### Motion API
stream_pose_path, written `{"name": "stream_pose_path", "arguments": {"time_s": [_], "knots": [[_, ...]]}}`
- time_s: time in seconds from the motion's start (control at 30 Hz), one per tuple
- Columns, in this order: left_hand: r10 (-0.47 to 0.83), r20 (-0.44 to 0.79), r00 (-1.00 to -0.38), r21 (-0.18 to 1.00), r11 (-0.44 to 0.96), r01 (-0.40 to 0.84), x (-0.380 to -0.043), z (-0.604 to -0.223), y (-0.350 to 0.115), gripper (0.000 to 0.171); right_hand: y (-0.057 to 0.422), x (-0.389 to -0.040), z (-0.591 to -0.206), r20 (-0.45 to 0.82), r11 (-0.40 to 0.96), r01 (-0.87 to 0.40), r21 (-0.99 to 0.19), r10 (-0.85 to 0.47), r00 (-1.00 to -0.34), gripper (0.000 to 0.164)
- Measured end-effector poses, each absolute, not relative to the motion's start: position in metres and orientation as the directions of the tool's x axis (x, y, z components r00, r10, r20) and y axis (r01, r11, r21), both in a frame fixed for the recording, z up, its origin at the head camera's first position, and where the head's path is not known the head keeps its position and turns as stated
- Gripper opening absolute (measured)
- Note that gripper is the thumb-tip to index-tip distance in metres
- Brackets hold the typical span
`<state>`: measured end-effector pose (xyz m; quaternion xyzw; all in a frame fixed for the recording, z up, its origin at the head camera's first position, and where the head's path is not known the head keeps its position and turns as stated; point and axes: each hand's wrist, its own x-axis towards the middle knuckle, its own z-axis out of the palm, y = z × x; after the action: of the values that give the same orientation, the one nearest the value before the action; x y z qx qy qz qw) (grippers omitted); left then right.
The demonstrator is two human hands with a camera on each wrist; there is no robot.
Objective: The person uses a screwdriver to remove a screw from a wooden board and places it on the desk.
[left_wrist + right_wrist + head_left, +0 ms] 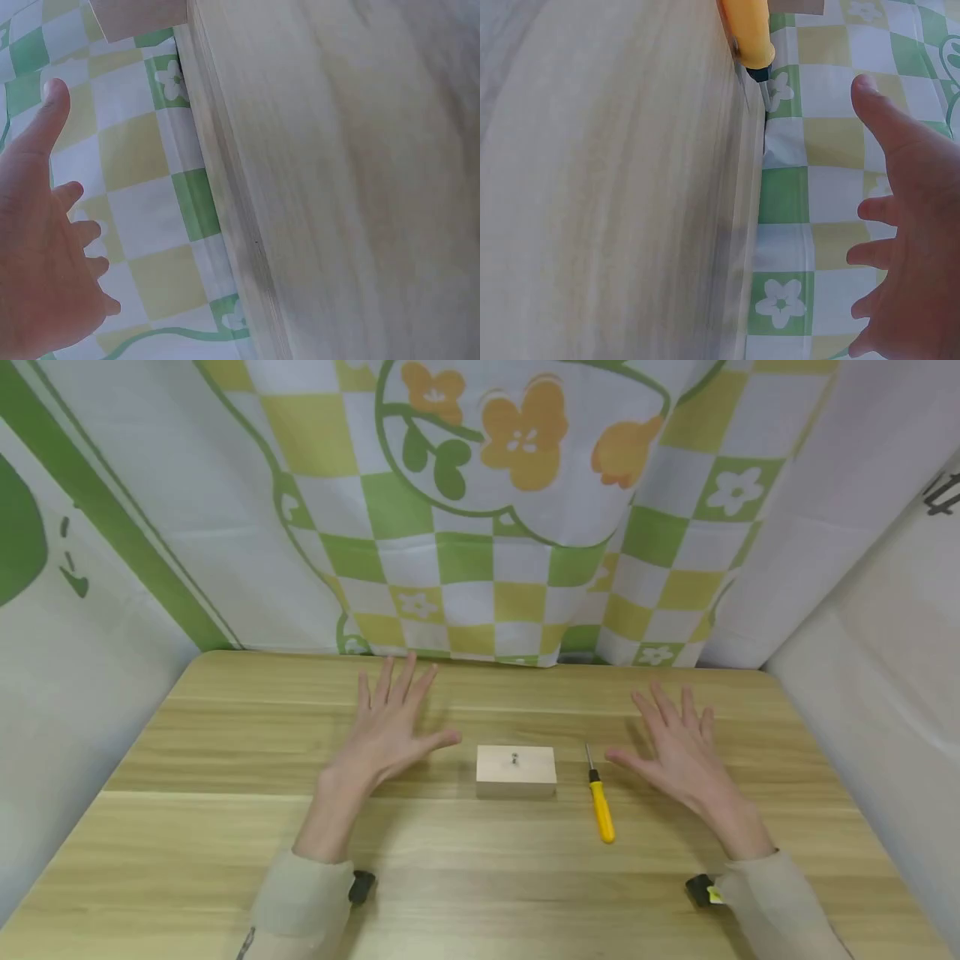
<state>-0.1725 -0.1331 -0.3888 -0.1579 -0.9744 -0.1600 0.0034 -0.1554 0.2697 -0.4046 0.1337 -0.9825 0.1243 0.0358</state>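
Note:
A pale wooden block (516, 777) lies at the middle of the table, with a small screw (514, 759) standing in its top face. To the block's right is a screwdriver (602, 810) with a yellow handle and a thin metal shaft that points away from me. My left hand (382, 735) is spread with straight fingers left of the block, holding nothing. On the other side, my right hand (678, 758) is likewise spread, its thumb close to the screwdriver but apart from it. Both wrist views show the hands empty; the right one also catches the yellow handle (748, 34).
The wooden table (480, 877) has its far edge against a hanging cloth (468, 560) with green and yellow checks and flowers. White cloth walls (885, 635) stand to the left and right. A dark device sits at each wrist cuff.

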Motion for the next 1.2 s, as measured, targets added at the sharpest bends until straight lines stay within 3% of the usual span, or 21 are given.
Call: {"name": "stream_pose_path", "arguments": {"time_s": [0.23, 0.9, 1.2], "knots": [[0.364, 0.007, -0.931, 0.365, 0.867, 0.341, -0.167, -0.390, -0.121, 0.100, 0.269, -0.153, -0.403, 0.113, 0.931, -0.284, -0.228, -0.264, -0.958, 0.094], [0.442, 0.064, -0.895, 0.546, 0.735, 0.402, -0.158, -0.384, -0.112, 0.093, 0.260, -0.143, -0.401, 0.142, 0.900, -0.382, -0.209, -0.359, -0.923, 0.079], [0.493, -0.040, -0.869, 0.588, 0.715, 0.378, -0.153, -0.388, -0.097, 0.085, 0.256, -0.140, -0.403, 0.111, 0.884, -0.397, -0.247, -0.381, -0.918, 0.073]]}}
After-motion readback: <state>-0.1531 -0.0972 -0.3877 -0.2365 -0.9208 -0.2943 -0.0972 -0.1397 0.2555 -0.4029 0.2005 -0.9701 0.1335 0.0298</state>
